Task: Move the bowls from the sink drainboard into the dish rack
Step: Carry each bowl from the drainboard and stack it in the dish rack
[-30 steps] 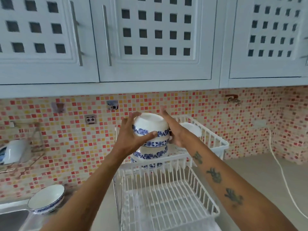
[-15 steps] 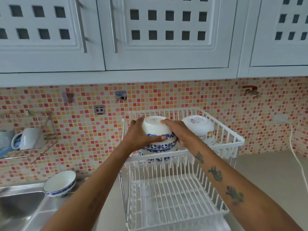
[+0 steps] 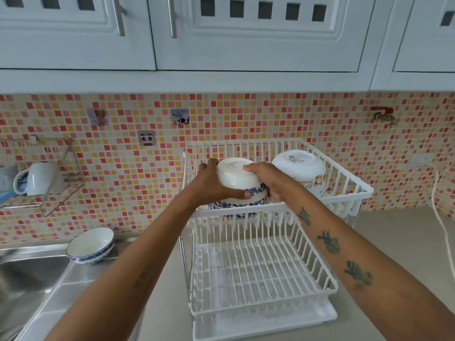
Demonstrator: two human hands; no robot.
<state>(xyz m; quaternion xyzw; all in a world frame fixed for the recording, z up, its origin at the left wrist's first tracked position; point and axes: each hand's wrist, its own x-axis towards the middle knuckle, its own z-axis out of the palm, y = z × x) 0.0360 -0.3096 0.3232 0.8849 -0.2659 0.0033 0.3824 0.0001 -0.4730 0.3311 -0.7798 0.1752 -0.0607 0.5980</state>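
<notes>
A stack of upside-down white bowls with blue flower bands point(image 3: 236, 179) sits in the upper tier of the white wire dish rack point(image 3: 344, 193). My left hand point(image 3: 211, 185) grips the stack's left side. My right hand point(image 3: 268, 178) holds its right side, fingers over the top bowl's base. A larger white bowl with a cartoon print point(image 3: 301, 172) lies upside down beside the stack, to its right. One more blue-rimmed bowl point(image 3: 89, 244) stands upright on the steel drainboard point(image 3: 81, 274) at the left.
The rack's lower tier point(image 3: 258, 271) holds nothing and stands on a white drip tray. A steel sink basin point(image 3: 27, 279) lies at the far left. A wall shelf with a white mug point(image 3: 41, 178) hangs above it. A white cable point(image 3: 440, 217) runs down the right wall.
Both hands have lowered the stack of bowls down into the rack's upper tier. The view has tilted downward and come closer.
</notes>
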